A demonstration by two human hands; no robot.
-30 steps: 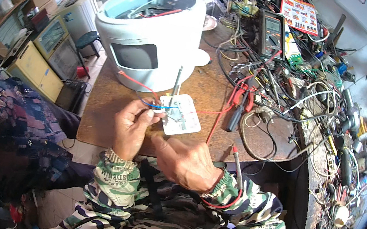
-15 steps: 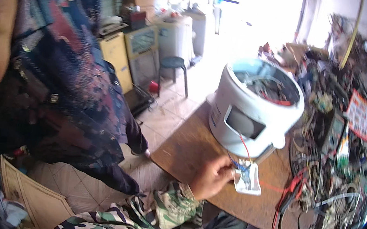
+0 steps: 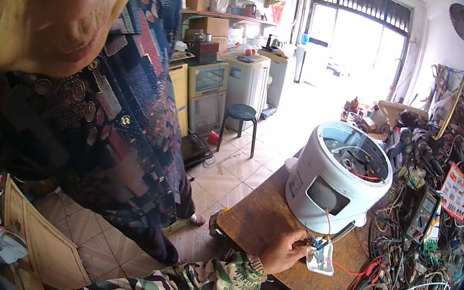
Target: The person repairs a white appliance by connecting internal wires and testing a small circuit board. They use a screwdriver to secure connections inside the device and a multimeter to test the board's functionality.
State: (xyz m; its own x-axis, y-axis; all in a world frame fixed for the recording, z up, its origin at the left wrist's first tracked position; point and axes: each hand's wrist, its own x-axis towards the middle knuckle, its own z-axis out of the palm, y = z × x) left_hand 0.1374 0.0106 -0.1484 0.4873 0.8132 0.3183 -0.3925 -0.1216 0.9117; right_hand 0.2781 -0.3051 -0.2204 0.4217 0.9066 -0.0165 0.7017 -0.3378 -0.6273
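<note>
My left hand (image 3: 284, 252) reaches from a camouflage sleeve over the near edge of the table. Its thumb and fingers are pinched on thin blue wires (image 3: 317, 244) at the edge of a small white plastic tray (image 3: 320, 264), which seems to hold a circuit board. Just beyond stands a white round appliance housing (image 3: 310, 197), like an electric cooker body, with an open top showing wires inside. From the rectangular hole (image 3: 327, 195) in its side, a red wire (image 3: 328, 222) runs to the tray. My right hand is out of view.
Tangled cables (image 3: 401, 252) cover the table's right side, with a multimeter (image 3: 425, 211) and red clip leads (image 3: 370, 270) among them. Another person in a dark patterned jacket (image 3: 124, 112) stands close on the left. A blue-topped stool (image 3: 242, 112) stands on the tiled floor behind the wooden table (image 3: 251, 219).
The head view has tilted upward, so everything sits lower in it. My right hand has dropped out at the bottom edge. My left hand stays pinched by the tray.
</note>
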